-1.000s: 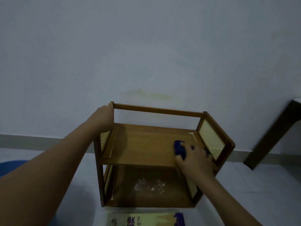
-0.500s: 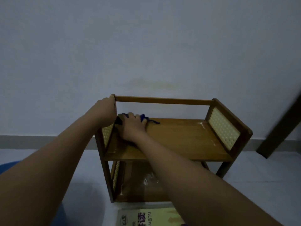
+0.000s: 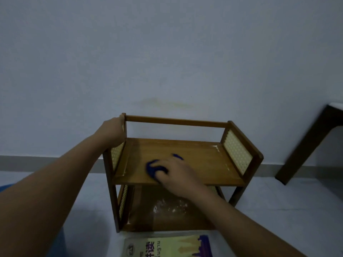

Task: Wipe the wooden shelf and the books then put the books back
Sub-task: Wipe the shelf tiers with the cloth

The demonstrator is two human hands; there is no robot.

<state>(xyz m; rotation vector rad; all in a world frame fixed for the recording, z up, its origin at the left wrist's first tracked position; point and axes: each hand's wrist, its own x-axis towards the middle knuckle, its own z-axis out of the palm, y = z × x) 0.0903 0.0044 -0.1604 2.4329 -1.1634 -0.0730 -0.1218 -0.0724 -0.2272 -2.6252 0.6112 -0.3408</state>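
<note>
A small two-tier wooden shelf (image 3: 200, 158) with pale woven side panels stands on the floor against the wall. My left hand (image 3: 112, 132) grips its top left corner post. On the upper board, near the front middle, my right hand (image 3: 176, 173) presses down a dark blue cloth (image 3: 153, 167). Both tiers hold no books. The lower board (image 3: 167, 217) shows whitish smears. A yellow book (image 3: 167, 246) with purple print lies flat on the floor in front of the shelf, partly cut off by the frame's bottom edge.
A dark wooden table leg (image 3: 304, 147) slants down at the right, close to the shelf's right side. A blue object (image 3: 5, 188) peeks out behind my left arm at the left edge. Pale floor surrounds the shelf.
My right hand swept the cloth from the upper board's right end to its back left corner, then back to the front middle. My left hand stayed on the corner post.
</note>
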